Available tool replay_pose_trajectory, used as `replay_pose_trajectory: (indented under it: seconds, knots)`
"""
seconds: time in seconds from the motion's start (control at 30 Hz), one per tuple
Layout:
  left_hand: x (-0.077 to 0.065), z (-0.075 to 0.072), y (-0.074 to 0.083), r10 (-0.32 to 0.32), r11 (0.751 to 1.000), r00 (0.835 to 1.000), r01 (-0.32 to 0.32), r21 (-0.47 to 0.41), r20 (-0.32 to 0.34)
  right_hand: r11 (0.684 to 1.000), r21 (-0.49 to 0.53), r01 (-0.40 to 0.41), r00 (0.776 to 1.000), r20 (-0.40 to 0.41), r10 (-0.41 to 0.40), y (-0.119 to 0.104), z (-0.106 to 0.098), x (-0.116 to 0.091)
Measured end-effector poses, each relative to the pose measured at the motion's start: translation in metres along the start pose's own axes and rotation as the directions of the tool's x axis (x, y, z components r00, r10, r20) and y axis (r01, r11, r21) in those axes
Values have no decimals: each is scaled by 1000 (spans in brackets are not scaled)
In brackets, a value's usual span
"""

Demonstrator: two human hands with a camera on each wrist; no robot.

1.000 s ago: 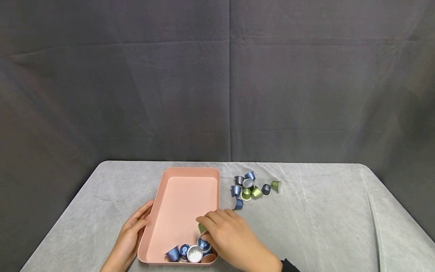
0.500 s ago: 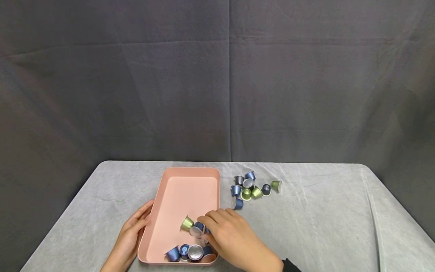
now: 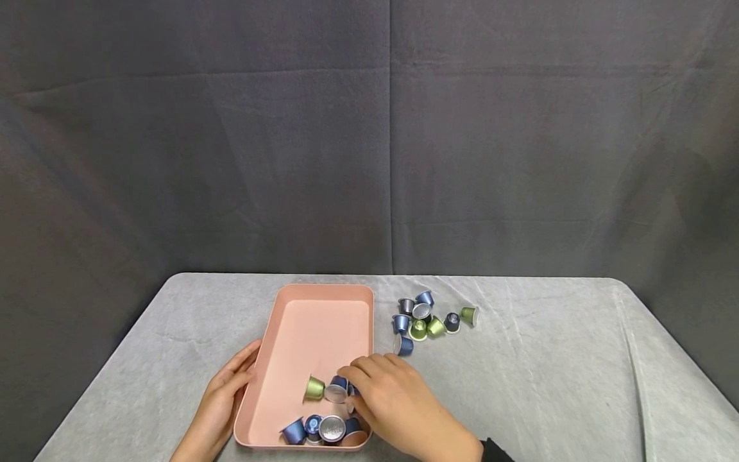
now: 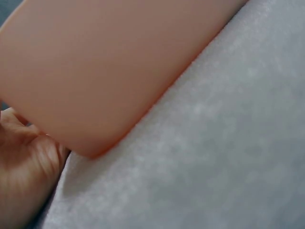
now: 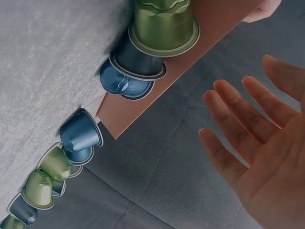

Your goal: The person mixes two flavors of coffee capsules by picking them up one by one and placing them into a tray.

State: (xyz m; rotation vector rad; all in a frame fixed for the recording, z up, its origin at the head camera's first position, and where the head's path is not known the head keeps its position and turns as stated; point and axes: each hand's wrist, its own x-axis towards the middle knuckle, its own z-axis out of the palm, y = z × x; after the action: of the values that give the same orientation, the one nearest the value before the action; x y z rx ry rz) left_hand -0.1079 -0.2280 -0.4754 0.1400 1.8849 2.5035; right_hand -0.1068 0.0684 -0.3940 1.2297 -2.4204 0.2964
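Observation:
My left hand rests along the left wall of a pink tray, fingers extended and touching its side. In the left wrist view, the tray wall meets my left palm. My right hand hovers over the tray's right edge, fingers loosely bent. By its fingertips lie a blue coffee capsule and a green capsule. More capsules, including a blue one and a silver-lidded one, sit at the near end. In the right wrist view, my right hand has spread fingers holding nothing.
Several blue, dark and green capsules lie loose on the grey cloth-covered table, right of the tray. A single green capsule lies at the group's right end. A dark grey curtain hangs behind.
The green capsule has left my right fingers and rolled slightly in the tray, beside a blue one. The silver-lidded capsule at the near end now shows its lid. My left hand has stayed put.

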Motion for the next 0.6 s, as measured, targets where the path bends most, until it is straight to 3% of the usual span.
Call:
replay_pose_trajectory:
  seconds: [0.37,0.6]
  knots:
    - [-3,1,2,-23,1000,1000,23,9,-2,1000,-12,-27,998,48,28,4,-3,-1]
    - [0,0,0,-3,1000,1000,3,-1,4,999,2,-33,997,65,33,6,-5,-1]
